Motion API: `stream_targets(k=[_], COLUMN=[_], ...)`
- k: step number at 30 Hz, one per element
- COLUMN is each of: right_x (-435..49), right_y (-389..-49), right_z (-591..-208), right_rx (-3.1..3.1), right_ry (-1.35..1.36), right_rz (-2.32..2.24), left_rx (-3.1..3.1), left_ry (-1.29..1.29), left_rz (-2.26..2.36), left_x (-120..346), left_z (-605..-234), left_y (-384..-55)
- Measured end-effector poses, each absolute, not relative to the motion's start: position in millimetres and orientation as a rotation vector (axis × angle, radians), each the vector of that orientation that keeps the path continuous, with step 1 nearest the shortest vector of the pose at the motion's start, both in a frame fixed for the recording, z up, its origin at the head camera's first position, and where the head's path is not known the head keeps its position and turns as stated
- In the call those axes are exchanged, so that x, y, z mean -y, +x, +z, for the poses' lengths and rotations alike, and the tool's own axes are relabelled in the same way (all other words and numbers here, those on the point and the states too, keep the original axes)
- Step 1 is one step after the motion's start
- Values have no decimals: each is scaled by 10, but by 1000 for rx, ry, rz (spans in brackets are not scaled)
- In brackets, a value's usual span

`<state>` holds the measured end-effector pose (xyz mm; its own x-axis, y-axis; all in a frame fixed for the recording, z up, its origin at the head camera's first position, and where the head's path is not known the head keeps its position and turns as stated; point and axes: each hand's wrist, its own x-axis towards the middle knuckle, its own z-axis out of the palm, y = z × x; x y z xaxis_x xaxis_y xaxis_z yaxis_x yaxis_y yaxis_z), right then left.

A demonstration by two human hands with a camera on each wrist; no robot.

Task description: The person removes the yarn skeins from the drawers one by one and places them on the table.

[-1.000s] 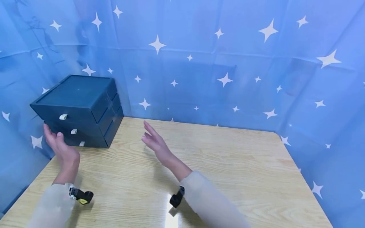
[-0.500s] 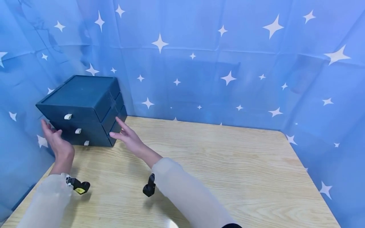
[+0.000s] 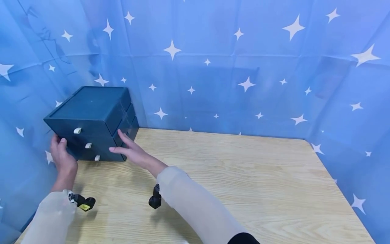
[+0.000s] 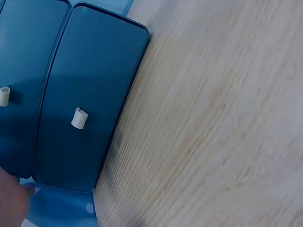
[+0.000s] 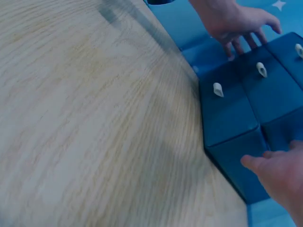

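A dark blue cabinet (image 3: 91, 103) with three stacked drawers stands at the table's back left corner, each front bearing a small white pull tab (image 3: 77, 130). At its left side is my left hand (image 3: 64, 165), fingers along the edge and thumb near the front. The right wrist view shows those left fingers (image 5: 244, 43) reaching behind the left edge. My right hand (image 3: 137, 155) is at the right side, fingers extended and thumb apart, overlapping the lower drawers. In the left wrist view only part of the left hand (image 4: 12, 201) shows, beside the drawer fronts (image 4: 94, 71).
The cabinet rests on a light wood-grain table (image 3: 243, 176). Blue curtains with white stars (image 3: 213, 84) hang behind it and along both sides. A small black camera is worn at the left cuff (image 3: 85, 203) and another at the right cuff (image 3: 155, 198).
My right hand has swung left from over the table to the cabinet's right side. My left hand has drawn in closer against the left side. The head view has shifted slightly.
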<state>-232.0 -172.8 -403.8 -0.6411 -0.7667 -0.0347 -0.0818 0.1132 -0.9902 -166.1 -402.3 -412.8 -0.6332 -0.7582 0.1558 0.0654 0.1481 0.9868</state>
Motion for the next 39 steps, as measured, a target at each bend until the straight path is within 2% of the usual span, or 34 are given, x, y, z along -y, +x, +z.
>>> stream_targets(k=[17, 39], right_x=[1793, 1305], right_y=[-2049, -1826], right_z=[-4180, -4264], right_rx=[-1896, -2161], right_ry=[-712, -723], right_rz=[-1685, -1656], left_rx=[1807, 2019], left_ry=[812, 501], left_rz=[-1392, -1294], left_x=[3894, 3518], left_z=[-4235, -4374], left_y=[-1677, -1500])
